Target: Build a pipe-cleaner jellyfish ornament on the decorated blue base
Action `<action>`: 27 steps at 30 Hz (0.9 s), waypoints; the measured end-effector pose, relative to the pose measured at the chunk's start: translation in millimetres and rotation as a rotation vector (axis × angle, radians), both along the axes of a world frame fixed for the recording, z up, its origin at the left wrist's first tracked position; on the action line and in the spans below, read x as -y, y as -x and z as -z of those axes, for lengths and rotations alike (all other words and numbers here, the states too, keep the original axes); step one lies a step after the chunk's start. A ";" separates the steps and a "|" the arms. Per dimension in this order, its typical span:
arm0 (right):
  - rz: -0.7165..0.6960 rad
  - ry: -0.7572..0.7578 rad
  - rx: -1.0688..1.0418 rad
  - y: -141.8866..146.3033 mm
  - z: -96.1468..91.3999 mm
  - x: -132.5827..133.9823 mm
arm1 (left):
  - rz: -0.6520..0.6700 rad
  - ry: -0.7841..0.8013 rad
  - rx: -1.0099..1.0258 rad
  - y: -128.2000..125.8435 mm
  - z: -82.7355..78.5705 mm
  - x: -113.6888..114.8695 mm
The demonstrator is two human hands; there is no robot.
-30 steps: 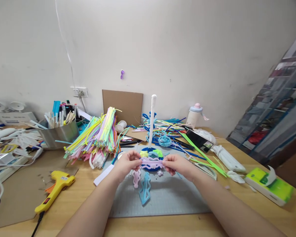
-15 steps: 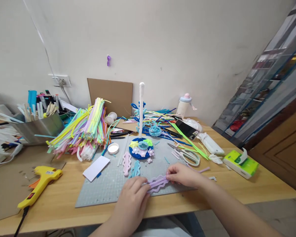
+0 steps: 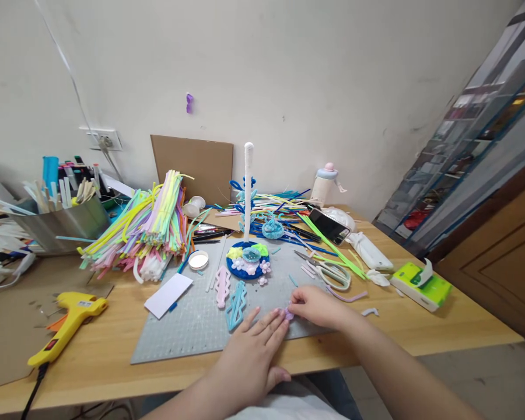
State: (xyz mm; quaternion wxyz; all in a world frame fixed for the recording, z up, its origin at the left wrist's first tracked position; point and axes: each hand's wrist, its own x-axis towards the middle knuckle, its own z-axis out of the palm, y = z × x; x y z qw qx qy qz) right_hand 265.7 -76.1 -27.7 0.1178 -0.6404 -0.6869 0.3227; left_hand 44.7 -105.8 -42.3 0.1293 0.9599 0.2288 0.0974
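My left hand [image 3: 254,344] lies flat, fingers stretched, on the near edge of the grey cutting mat [image 3: 192,326], covering most of a purple wavy pipe-cleaner piece [image 3: 288,314]. My right hand [image 3: 317,306] pinches the purple piece's right end, which peeks out by my fingertips. Farther up the mat lie a pink wavy piece [image 3: 221,286] and a light blue wavy piece [image 3: 237,303]. Behind them stands a round blue base [image 3: 248,262] with small flowers and a tall white post [image 3: 247,186].
A yellow glue gun [image 3: 65,326] lies at the left. A big heap of coloured pipe cleaners [image 3: 149,230], a metal tub of tools [image 3: 65,219], scissors [image 3: 330,271], a phone [image 3: 328,226], a bottle [image 3: 326,184] and a green tissue pack [image 3: 422,284] crowd the table.
Both hands brought the purple wavy piece from the blue base down to the mat's near edge. My left hand has since flattened on top of it. The view shifted right.
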 end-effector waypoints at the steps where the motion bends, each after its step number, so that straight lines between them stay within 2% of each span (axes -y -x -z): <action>1: 0.034 -0.031 0.028 2.0 0.4 2.6 | -0.002 -0.002 -0.003 1.1 1.1 0.2; 6: 0.166 -0.114 0.157 10.7 -1.0 15.6 | 0.005 0.008 -0.016 4.6 1.5 -0.2; 10: 0.177 -0.121 0.157 11.8 0.3 18.8 | -0.011 0.046 0.025 2.2 -6.5 -0.7; 12: 0.175 -0.121 0.156 11.2 1.2 18.8 | -0.069 0.083 0.072 -3.3 -13.0 -1.1; 15: 0.171 -0.122 0.163 11.1 0.5 19.2 | -0.241 0.111 0.145 -16.7 -21.1 -4.3; 19: 0.174 -0.117 0.180 12.2 -2.6 20.9 | -0.438 0.045 0.167 -35.6 -22.5 -14.6; 27: 0.149 -0.136 0.174 10.1 0.5 20.3 | -0.498 -0.043 0.101 -49.6 -16.7 -24.6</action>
